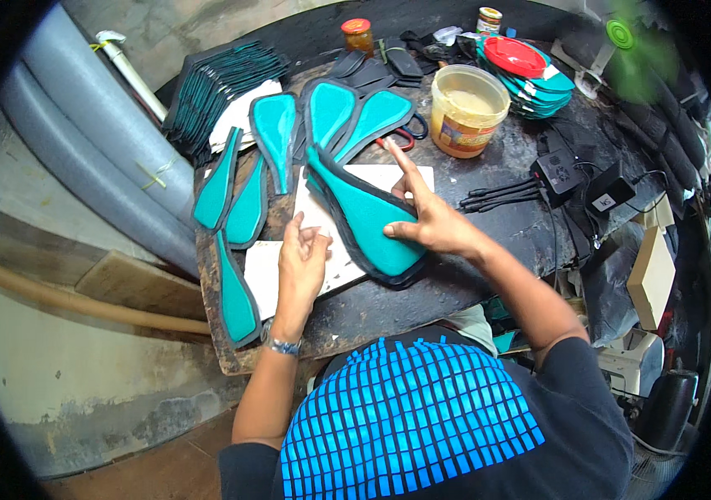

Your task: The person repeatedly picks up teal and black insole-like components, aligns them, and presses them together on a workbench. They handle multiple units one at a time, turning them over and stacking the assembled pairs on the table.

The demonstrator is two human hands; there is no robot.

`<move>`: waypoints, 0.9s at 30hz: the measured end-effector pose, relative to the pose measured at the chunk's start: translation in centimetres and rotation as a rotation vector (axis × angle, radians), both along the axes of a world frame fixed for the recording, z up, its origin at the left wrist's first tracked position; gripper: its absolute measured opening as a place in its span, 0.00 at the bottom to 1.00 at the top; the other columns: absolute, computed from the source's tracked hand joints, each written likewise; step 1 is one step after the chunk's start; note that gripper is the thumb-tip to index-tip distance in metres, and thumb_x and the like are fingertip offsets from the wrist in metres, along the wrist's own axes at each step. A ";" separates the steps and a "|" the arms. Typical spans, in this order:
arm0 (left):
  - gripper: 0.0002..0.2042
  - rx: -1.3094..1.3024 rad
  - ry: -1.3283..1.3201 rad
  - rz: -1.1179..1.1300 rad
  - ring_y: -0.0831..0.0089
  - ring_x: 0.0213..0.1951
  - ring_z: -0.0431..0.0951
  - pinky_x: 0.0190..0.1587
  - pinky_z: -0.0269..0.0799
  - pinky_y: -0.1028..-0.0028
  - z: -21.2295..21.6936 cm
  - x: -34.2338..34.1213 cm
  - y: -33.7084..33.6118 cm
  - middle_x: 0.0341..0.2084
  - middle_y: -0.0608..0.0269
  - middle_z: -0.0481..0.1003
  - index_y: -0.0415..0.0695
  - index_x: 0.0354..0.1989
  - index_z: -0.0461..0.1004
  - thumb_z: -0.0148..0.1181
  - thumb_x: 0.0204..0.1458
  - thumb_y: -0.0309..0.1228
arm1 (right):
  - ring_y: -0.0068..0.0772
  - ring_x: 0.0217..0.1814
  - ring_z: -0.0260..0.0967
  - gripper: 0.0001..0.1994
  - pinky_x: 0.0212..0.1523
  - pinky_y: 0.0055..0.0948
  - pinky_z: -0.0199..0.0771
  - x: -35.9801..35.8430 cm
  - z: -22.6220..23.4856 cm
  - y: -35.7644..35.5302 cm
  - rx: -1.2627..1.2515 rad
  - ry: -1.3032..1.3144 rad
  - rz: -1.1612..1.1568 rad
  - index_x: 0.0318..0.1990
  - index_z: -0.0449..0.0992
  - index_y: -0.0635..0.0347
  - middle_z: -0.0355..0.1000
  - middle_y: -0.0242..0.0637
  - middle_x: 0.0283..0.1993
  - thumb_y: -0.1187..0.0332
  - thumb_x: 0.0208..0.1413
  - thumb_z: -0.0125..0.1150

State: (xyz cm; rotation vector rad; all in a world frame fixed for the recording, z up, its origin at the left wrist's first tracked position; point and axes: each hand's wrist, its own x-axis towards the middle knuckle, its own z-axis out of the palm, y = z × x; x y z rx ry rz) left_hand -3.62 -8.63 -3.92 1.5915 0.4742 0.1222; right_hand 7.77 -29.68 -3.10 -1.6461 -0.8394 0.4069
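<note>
Dark and scuffed, the worktable (455,283) carries everything, with a pale concrete wall and grey pipes (80,158) off beyond the left hand. Farthest left of that hand, three teal pieces with black edging (234,208) lie in a loose line down the table's edge, and a stack of similar pieces (222,83) stands up behind them. Ahead of the hands, three more teal pieces (330,117) fan out side by side.

Left hand (301,262) lies flat, fingers loosely together, on a white board (322,250), just beside the near edge of the teal piece being worked (364,217). That piece lies across the board between the two hands, its narrow end pointing away from the person. Right hand (430,221) presses on the piece's right side, thumb on the teal face and forefinger stretched out along the black rim.

Beyond the right hand stands a yellow plastic tub (468,108) of pale paste, with red-handled scissors (401,137) just left of it. Right of that hand lie black cables and adapters (563,179).
</note>
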 end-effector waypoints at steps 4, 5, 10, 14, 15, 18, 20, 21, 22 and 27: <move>0.39 -0.236 -0.223 -0.241 0.67 0.52 0.76 0.52 0.74 0.71 1.2 1.1 -2.2 0.51 0.49 0.73 0.29 0.69 0.46 0.66 0.54 0.26 | 0.30 0.45 0.58 0.54 0.53 0.34 0.67 -2.7 0.0 1.0 0.154 0.005 -0.303 0.77 0.32 0.48 0.58 0.42 0.63 0.76 0.49 0.67; 0.41 -0.226 -0.183 -0.249 0.68 0.53 0.76 0.54 0.74 0.68 1.6 2.2 -1.7 0.54 0.47 0.72 0.30 0.68 0.49 0.70 0.49 0.24 | 0.32 0.45 0.61 0.50 0.52 0.34 0.68 -2.3 0.6 0.7 0.151 -0.073 -0.349 0.77 0.38 0.46 0.61 0.41 0.57 0.74 0.51 0.66; 0.34 0.194 0.018 -0.573 0.63 0.53 0.75 0.59 0.69 0.69 2.8 5.6 1.9 0.53 0.49 0.74 0.32 0.63 0.64 0.68 0.44 0.22 | 0.50 0.47 0.72 0.19 0.48 0.44 0.75 8.8 6.5 -4.7 -0.462 -0.944 -0.813 0.57 0.78 0.45 0.70 0.48 0.55 0.68 0.56 0.62; 0.32 0.608 0.107 -0.620 0.54 0.55 0.74 0.59 0.67 0.66 2.7 6.3 3.1 0.53 0.41 0.72 0.33 0.62 0.67 0.67 0.45 0.27 | 0.51 0.54 0.76 0.15 0.51 0.46 0.76 18.0 8.7 -5.7 -1.092 -0.572 -0.425 0.49 0.83 0.49 0.77 0.50 0.51 0.69 0.54 0.60; 0.32 0.705 0.091 -0.597 0.52 0.55 0.74 0.59 0.67 0.64 2.7 6.1 3.1 0.53 0.40 0.72 0.34 0.62 0.67 0.67 0.45 0.28 | 0.50 0.53 0.76 0.14 0.51 0.46 0.76 18.7 8.7 -4.8 -1.232 -0.571 -0.345 0.48 0.83 0.50 0.77 0.50 0.51 0.69 0.54 0.59; 0.31 0.778 0.072 -0.544 0.46 0.55 0.72 0.60 0.65 0.60 2.6 5.1 3.1 0.52 0.39 0.70 0.34 0.62 0.67 0.66 0.48 0.30 | 0.51 0.51 0.77 0.13 0.50 0.45 0.76 17.6 9.9 -2.8 -1.393 -0.631 -0.213 0.45 0.83 0.54 0.78 0.52 0.48 0.70 0.53 0.58; 0.30 0.783 0.030 -0.524 0.47 0.56 0.71 0.60 0.65 0.60 2.4 4.5 3.4 0.52 0.40 0.70 0.34 0.62 0.67 0.65 0.49 0.30 | 0.52 0.47 0.78 0.13 0.48 0.44 0.76 15.6 12.0 -3.5 -1.288 -0.644 -0.300 0.42 0.84 0.55 0.79 0.54 0.41 0.71 0.52 0.56; 0.30 0.785 0.046 -0.508 0.47 0.57 0.70 0.61 0.64 0.60 2.2 4.3 3.6 0.51 0.40 0.69 0.33 0.62 0.66 0.66 0.50 0.30 | 0.51 0.46 0.78 0.11 0.47 0.44 0.75 14.1 12.5 -4.0 -1.222 -0.677 -0.373 0.40 0.84 0.57 0.79 0.53 0.42 0.72 0.51 0.57; 0.30 0.815 0.042 -0.486 0.47 0.57 0.70 0.61 0.64 0.60 2.0 4.0 3.8 0.51 0.40 0.69 0.33 0.61 0.67 0.66 0.49 0.30 | 0.50 0.46 0.77 0.10 0.45 0.43 0.75 12.6 12.6 -4.5 -1.141 -0.726 -0.467 0.38 0.83 0.58 0.78 0.52 0.42 0.73 0.50 0.58; 0.30 0.756 0.001 -0.430 0.47 0.58 0.69 0.62 0.62 0.60 1.1 3.3 4.9 0.52 0.39 0.69 0.32 0.60 0.67 0.67 0.48 0.29 | 0.48 0.65 0.63 0.16 0.59 0.46 0.64 5.1 6.7 -4.2 -0.708 -1.159 -0.523 0.42 0.83 0.51 0.66 0.45 0.60 0.77 0.46 0.60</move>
